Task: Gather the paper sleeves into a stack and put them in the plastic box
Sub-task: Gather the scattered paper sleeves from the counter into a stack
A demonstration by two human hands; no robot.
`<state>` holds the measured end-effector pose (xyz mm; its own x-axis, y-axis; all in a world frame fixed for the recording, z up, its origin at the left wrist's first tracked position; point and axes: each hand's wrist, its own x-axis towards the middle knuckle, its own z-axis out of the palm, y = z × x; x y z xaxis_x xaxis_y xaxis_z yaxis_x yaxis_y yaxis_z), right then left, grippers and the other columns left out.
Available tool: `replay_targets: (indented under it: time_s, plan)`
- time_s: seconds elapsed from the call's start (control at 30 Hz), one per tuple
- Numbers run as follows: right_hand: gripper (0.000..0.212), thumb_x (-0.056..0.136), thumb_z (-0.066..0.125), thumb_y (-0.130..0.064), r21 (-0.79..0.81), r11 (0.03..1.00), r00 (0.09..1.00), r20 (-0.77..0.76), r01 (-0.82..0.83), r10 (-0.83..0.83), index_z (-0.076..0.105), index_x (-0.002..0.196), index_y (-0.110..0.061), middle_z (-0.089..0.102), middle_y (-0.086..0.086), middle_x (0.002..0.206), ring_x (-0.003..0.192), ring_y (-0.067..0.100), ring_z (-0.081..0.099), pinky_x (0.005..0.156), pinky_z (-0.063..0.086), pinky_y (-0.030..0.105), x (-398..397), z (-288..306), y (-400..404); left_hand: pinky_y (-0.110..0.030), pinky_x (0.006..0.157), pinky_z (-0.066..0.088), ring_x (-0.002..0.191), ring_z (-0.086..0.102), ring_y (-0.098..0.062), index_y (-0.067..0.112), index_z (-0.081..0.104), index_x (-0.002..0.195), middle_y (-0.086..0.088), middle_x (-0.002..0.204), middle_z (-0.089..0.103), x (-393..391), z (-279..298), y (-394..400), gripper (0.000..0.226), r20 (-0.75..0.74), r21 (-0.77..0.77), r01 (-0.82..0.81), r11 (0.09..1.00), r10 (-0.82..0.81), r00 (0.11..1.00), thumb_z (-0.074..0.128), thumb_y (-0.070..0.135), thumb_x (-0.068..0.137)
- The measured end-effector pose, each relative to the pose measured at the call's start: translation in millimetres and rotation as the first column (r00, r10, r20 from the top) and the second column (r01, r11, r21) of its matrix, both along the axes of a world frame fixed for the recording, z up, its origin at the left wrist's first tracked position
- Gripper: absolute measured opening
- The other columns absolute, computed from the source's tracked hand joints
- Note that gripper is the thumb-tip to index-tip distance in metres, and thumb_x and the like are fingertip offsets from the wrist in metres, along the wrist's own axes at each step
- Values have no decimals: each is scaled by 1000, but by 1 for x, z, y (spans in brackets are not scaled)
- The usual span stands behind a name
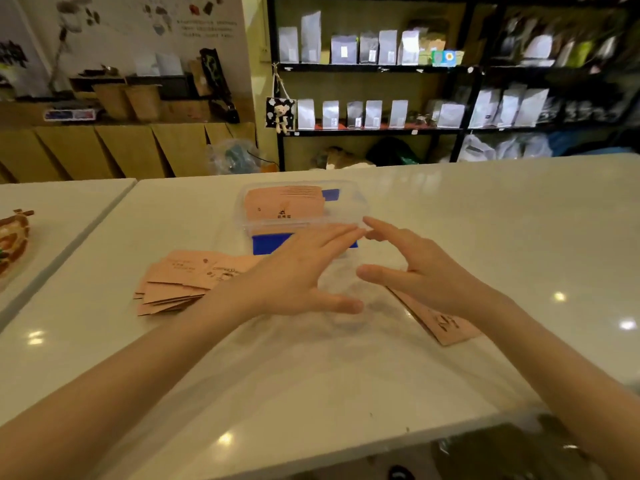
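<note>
1. Single paper sleeve (446,323) is lying on the desk (311,375) under the right hand (422,271), long axis running diagonally.
2. Both hands are hovering empty, fingers (381,230) spread; loose sleeve pile (180,285) is sitting just left of the left hand (294,271), nearer it.
3. Plastic box (301,209) is sitting just beyond the fingertips, already holding sleeves.

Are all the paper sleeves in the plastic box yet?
No: a loose pile of paper sleeves lies on the table, outside the plastic box.
</note>
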<state>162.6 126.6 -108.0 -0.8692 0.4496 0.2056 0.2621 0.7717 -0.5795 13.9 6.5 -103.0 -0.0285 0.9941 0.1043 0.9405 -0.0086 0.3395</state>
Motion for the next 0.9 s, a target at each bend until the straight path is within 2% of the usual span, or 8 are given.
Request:
replay_targets:
  time_s: [0.07, 0.23, 0.33, 0.47, 0.53, 0.6, 0.67, 0.9]
  plan:
    - [75, 75, 52, -56, 6, 998, 997, 30, 67, -67, 20, 140, -35, 41, -8, 141, 119, 4, 36, 82, 34, 20, 18, -5, 9, -31, 114, 14, 139, 9, -6, 36, 6, 140, 13, 154, 8, 9, -3, 20, 90, 38, -71, 35, 997, -32, 999, 58, 57, 70]
    - [88, 65, 47, -69, 37, 983, 974, 134, 179, -183, 22, 140, -31, 34, -6, 146, 130, 11, 30, 100, 26, 28, 53, -13, 15, -23, 105, 16, 138, 15, -7, 37, 11, 140, 13, 153, 13, 25, -17, 59, 89, 158, -143, 104, 984, -81, 984, 65, 50, 70]
    - [82, 71, 54, -62, 73, 969, 949, 198, 236, -246, 28, 139, -25, 31, -4, 148, 133, 13, 26, 102, 24, 27, 66, -16, 18, -21, 102, 16, 137, 17, -7, 36, 18, 139, 13, 152, 17, 28, -21, 75, 85, 197, -163, 128, 978, -95, 976, 67, 46, 70]
    - [85, 68, 49, -71, 236, 945, 896, 331, 225, -296, 39, 133, -17, 43, 1, 140, 129, 18, 33, 103, 30, 34, 74, -23, 19, -26, 108, 15, 138, 15, -7, 40, 26, 135, 15, 150, 21, 26, -25, 91, 78, 153, -220, 145, 965, -113, 982, 67, 47, 68]
    - [85, 63, 44, -77, 287, 933, 880, 356, 217, -314, 51, 121, -16, 52, 2, 129, 121, 21, 39, 98, 38, 37, 75, -24, 19, -28, 109, 15, 138, 15, -9, 39, 29, 134, 13, 149, 23, 25, -23, 94, 76, 139, -266, 146, 953, -112, 984, 68, 44, 69]
    - [84, 59, 40, -81, 321, 924, 874, 364, 207, -322, 56, 112, -18, 56, 1, 120, 116, 20, 42, 94, 40, 39, 75, -26, 19, -26, 106, 18, 137, 20, -12, 36, 31, 134, 10, 148, 26, 25, -22, 96, 73, 124, -296, 142, 945, -110, 986, 68, 40, 71]
    - [85, 58, 42, -82, 338, 922, 884, 351, 187, -308, 56, 113, -20, 55, 0, 120, 116, 20, 41, 95, 39, 39, 76, -28, 20, -23, 102, 20, 134, 25, -13, 34, 32, 134, 10, 147, 29, 25, -21, 98, 70, 109, -306, 142, 941, -114, 988, 67, 37, 73]
    - [59, 63, 70, -45, 142, 964, 930, 263, 225, -256, 58, 112, -14, 55, 3, 122, 115, 17, 41, 94, 40, 34, 74, -25, 20, -21, 97, 30, 120, 38, -10, 30, 37, 130, 8, 135, 42, 22, -24, 96, 66, 78, -265, 112, 958, -94, 992, 67, 42, 72]
